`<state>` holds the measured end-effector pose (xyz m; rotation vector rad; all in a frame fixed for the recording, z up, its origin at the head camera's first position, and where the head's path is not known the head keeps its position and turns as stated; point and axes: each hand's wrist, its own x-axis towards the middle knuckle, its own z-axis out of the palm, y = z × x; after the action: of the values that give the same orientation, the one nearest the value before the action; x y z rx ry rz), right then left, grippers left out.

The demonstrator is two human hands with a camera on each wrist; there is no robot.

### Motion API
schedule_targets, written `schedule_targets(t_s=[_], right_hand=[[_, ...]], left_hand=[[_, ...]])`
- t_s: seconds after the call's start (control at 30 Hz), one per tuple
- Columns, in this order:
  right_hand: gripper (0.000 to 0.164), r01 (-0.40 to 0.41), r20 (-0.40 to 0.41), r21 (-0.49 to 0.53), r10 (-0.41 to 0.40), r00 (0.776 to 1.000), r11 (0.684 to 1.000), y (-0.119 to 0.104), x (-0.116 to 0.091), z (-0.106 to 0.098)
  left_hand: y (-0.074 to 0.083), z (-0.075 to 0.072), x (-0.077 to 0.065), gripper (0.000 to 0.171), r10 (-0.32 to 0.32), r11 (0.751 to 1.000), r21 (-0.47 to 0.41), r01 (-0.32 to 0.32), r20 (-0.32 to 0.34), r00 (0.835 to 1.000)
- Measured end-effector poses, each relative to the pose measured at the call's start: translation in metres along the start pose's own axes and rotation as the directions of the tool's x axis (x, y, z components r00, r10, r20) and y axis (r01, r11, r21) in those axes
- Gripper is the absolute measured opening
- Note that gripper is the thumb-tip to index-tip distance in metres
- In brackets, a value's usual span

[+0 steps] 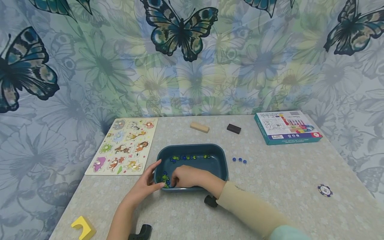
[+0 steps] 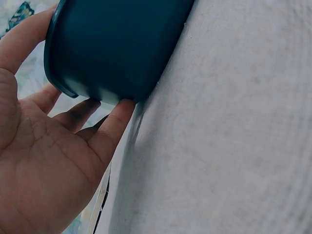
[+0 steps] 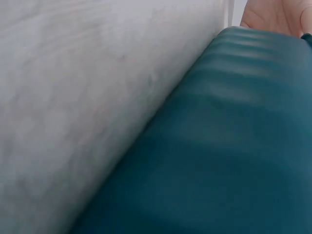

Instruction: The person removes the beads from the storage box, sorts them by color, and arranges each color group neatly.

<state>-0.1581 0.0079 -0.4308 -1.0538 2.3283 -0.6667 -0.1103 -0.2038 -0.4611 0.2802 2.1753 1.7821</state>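
A dark teal plastic tub (image 1: 216, 169) stands on the table. Blue and yellow-green marbles lie in it, a row (image 1: 183, 157) along the far side and a cluster (image 1: 165, 179) in the near left corner. My left hand (image 1: 144, 184) holds the tub's left end, thumb at the near rim and fingers against the outer wall; the left wrist view shows this hand (image 2: 53, 146) beside the wall. Inside the tub, my right hand (image 1: 189, 176) reaches down beside the marble cluster with bent fingers. Its fingertips are hidden, so I cannot tell whether it pinches a marble.
Three blue marbles (image 1: 240, 160) lie right of the tub. Behind it are a wooden block (image 1: 199, 127) and a black block (image 1: 234, 129). An animal puzzle board (image 1: 123, 146) is left, a boxed set (image 1: 289, 128) back right, a poker chip (image 1: 325, 190) right, a yellow arch block (image 1: 84, 228) front left.
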Motion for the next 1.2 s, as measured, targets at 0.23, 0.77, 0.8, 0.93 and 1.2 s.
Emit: schedule_targets(t_s=[0.23,0.77,0.8,0.93,1.2], right_hand=[[0.006,-0.004,-0.001,-0.033,0.004,1.000,0.999,-0.009,0.012,0.006],[0.005,0.055,-0.269,0.033,-0.044,0.962,0.998,0.008,-0.034,-0.032],[0.006,0.057,-0.300,0.039,-0.043,0.953,0.998,0.011,-0.042,-0.037],[0.009,0.035,-0.377,0.050,-0.013,0.926,0.998,0.026,-0.073,-0.056],[0.010,-0.105,-0.466,0.132,0.155,0.871,0.986,0.060,-0.134,-0.083]], left_hand=[[-0.001,-0.002,-0.002,0.077,-0.002,1.000,0.000,0.002,-0.004,1.000],[0.002,0.000,0.001,0.078,-0.002,0.998,0.063,0.004,-0.029,1.000],[0.003,0.000,0.002,0.078,0.000,0.998,0.069,0.003,-0.034,0.999],[0.004,0.000,0.003,0.079,-0.011,0.996,0.087,0.015,-0.048,0.999],[0.001,0.000,0.002,0.079,-0.018,0.996,0.091,0.023,-0.053,0.998]])
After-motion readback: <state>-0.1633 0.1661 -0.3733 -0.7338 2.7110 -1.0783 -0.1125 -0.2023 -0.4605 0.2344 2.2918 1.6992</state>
